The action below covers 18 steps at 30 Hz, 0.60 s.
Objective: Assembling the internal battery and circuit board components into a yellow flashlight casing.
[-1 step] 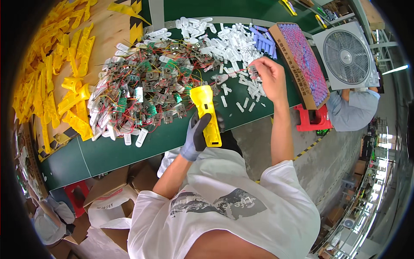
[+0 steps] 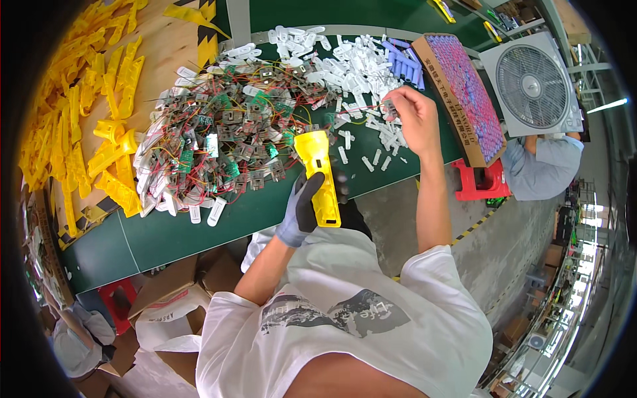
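Left hand (image 2: 300,211), in a grey glove, has its grip clamped round the lower end of a yellow flashlight body (image 2: 317,174), which stands tilted at the near edge of the green worktop (image 2: 166,232), head end pointing into the pile of wired circuit boards (image 2: 225,142). Right hand (image 2: 417,119), bare, is raised over the worktop with fingertips pinched together on a small wired part (image 2: 388,107); red wire trails from it back toward the pile. Risks as I judge them: the trailing wire looks tangled with the heap, so a pull could drag neighbouring boards along or strain a solder joint. The flashlight body sits right at the worktop edge, held only at its tail, so a loose hold could let it tip off onto the lap or floor. White plastic pieces (image 2: 358,66) lie scattered just beside the right hand; a sweep of the wrist could knock some off. Yellow housings (image 2: 99,119) lie piled on the left, well apart. Box of purple cells (image 2: 464,93) and a fan (image 2: 531,86) stand at right.
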Each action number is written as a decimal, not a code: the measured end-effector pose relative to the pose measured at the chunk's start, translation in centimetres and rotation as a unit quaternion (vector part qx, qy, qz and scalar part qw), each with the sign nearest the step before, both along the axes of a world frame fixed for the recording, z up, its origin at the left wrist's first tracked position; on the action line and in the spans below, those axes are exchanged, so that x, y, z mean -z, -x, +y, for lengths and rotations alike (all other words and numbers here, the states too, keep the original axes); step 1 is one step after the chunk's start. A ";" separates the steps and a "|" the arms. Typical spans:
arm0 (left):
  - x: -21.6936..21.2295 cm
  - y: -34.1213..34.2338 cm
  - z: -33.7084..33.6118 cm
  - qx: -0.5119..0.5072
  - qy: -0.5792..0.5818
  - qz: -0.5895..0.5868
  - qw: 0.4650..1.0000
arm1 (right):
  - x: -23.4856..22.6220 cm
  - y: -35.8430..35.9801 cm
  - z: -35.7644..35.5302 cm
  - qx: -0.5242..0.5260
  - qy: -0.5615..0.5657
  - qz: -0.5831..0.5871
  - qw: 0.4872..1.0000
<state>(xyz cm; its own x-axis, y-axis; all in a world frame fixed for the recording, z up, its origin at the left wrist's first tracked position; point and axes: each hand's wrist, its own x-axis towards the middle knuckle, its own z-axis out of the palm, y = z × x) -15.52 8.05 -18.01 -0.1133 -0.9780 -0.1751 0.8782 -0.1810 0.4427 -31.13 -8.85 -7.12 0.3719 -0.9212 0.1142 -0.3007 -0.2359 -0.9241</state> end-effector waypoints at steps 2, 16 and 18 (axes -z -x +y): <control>-0.2 0.4 -0.7 0.051 0.013 0.071 0.996 | -1.0 0.3 0.6 -0.003 0.001 -0.012 1.000; -2.9 1.4 -2.8 -0.050 0.018 -0.083 0.995 | 0.2 5.8 8.1 -0.085 -0.066 -0.106 0.988; -4.0 1.0 -2.4 -0.033 0.038 -0.192 0.980 | 1.1 4.9 8.1 -0.082 -0.055 -0.057 0.993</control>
